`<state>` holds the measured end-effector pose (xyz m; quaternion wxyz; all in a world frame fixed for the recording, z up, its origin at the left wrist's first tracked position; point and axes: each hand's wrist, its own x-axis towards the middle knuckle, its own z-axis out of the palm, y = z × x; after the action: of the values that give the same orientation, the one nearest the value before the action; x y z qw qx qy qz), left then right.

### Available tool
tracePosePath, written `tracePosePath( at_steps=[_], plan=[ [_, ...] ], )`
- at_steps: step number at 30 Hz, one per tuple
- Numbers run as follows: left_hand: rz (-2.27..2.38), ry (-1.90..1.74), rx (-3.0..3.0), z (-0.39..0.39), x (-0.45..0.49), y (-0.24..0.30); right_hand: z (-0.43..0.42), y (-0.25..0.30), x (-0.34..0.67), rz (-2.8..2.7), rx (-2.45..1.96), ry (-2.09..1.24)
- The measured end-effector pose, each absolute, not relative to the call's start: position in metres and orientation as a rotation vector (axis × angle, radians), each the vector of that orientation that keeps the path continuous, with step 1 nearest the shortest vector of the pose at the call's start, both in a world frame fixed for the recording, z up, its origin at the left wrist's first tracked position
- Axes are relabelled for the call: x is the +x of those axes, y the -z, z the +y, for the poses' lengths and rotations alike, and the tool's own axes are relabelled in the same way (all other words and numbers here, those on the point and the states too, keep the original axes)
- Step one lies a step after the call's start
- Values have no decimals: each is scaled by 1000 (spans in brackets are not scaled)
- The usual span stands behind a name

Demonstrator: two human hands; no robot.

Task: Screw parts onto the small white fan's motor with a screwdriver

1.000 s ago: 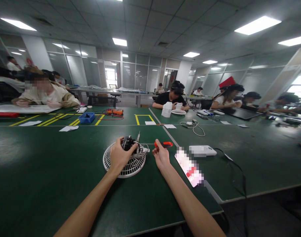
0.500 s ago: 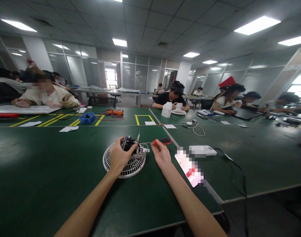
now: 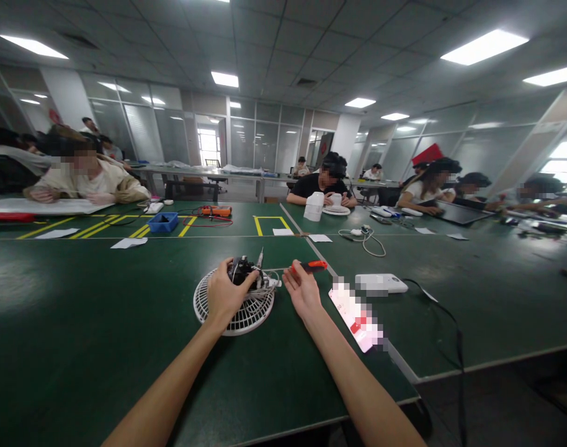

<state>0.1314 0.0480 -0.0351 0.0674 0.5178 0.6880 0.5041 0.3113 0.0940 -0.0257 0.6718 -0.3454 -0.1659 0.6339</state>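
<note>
A white round fan grille [image 3: 239,312] lies flat on the green table [image 3: 102,310], with a black fan motor [image 3: 243,270] and loose white wires on top of it. My left hand [image 3: 224,294] is wrapped around the motor from the near side. My right hand [image 3: 302,288] holds a screwdriver with a red and black handle [image 3: 311,266]. The thin shaft points left toward the motor.
A phone [image 3: 358,313] and a white box [image 3: 381,284] lie just right of my right hand, with a black cable [image 3: 444,310] trailing to the table edge. A blue tray [image 3: 163,221], an orange meter [image 3: 216,211] and paper slips lie further back. Other people sit at the far tables.
My right hand has turned slightly on the screwdriver handle, which now sits a little higher and further left. My left hand has stayed on the motor.
</note>
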Motion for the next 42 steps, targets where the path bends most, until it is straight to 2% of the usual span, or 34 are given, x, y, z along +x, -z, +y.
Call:
tracePosePath(
  at_steps=[11, 19, 42],
  plan=[
    [2062, -1515, 1575, 46, 133, 33, 91, 19, 313, -324, -706, -1462],
    [2053, -1536, 1580, 48, 132, 36, 93, 23, 315, -435, -877, -1448],
    [2031, -1569, 1590, 48, 131, 35, 95, 24, 314, -349, -792, -1482]
  ],
)
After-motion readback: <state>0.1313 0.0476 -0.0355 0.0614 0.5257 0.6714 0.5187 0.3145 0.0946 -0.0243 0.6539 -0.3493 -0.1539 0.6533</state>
